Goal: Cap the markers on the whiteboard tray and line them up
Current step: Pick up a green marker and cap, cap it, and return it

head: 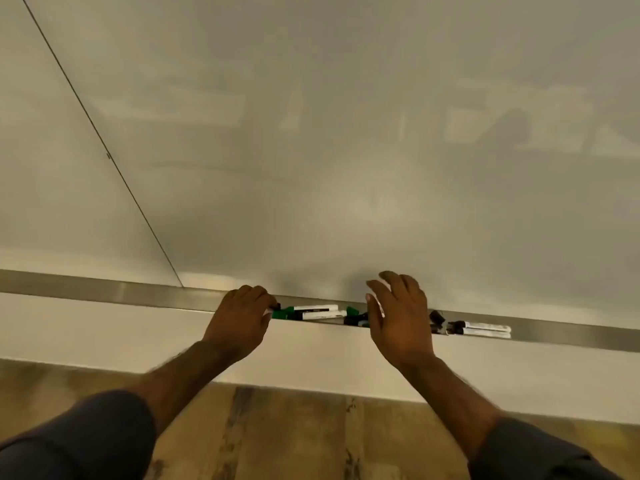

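A metal whiteboard tray [145, 295] runs across the view below the whiteboard [311, 133]. White-barrelled markers with green ends [313, 312] lie between my hands, a loose green cap [352, 310] beside them. More markers with black ends [479, 330] lie to the right. My left hand [239, 322] rests at the tray's edge, fingers curled around the left end of the green markers; whether it grips one is hidden. My right hand [398, 317] hovers over the tray with fingers spread, covering some markers.
Below the tray is a white wall band [104, 334], then a wooden floor [294, 438]. A thin seam [104, 147] runs diagonally across the board on the left. Dark sleeves [79, 441] cover both of my upper arms.
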Demonstrator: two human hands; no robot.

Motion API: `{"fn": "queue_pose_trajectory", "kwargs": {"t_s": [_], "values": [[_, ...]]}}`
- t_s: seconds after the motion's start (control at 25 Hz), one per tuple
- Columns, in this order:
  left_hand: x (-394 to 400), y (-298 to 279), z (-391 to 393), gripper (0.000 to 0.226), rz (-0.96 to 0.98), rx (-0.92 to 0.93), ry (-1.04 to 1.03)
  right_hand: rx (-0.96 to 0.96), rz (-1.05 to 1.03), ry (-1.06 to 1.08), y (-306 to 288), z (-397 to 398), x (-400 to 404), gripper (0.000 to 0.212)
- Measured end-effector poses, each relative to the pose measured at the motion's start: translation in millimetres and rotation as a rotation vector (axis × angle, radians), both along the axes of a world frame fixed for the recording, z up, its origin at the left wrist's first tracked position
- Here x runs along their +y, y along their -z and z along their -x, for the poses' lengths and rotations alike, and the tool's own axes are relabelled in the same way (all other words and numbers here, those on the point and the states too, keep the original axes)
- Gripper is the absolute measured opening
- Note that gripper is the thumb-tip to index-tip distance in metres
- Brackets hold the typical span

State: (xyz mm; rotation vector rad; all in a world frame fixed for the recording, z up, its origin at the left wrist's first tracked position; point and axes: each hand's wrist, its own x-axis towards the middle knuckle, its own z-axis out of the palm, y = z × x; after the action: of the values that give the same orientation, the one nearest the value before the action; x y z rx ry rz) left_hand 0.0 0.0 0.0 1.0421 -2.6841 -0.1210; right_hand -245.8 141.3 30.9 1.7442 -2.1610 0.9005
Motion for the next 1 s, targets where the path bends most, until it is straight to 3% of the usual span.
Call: {"fn": "queue_pose_trajectory", "kwargs": {"t_s": [0.16, 0.36, 0.56, 0.88, 1.0], "values": [[-1, 38, 8, 0.038, -0.103, -0.053, -0.075, -0.043, -0.226, -0.101, 33, -20, -24, 0.02], [-11, 66, 15, 0.036, -0.115, -0.027, -0.085, -0.043, -0.449, -0.232, 63, -33, -59, 0.037], [-23, 73, 14, 0.034, -0.116, -0.049, -0.11, -0.077, -0.576, -0.229, 72, -39, -90, 0.049], [-46, 68, 4, 0.012, -0.212, 0.032, -0.155, -0.026, -0.758, -0.212, 77, -34, -109, 0.034], [-53, 62, 5, 0.016, -0.237, 0.047, -0.146, -0.002, -0.779, -0.225, 73, -31, -109, 0.027]]}}
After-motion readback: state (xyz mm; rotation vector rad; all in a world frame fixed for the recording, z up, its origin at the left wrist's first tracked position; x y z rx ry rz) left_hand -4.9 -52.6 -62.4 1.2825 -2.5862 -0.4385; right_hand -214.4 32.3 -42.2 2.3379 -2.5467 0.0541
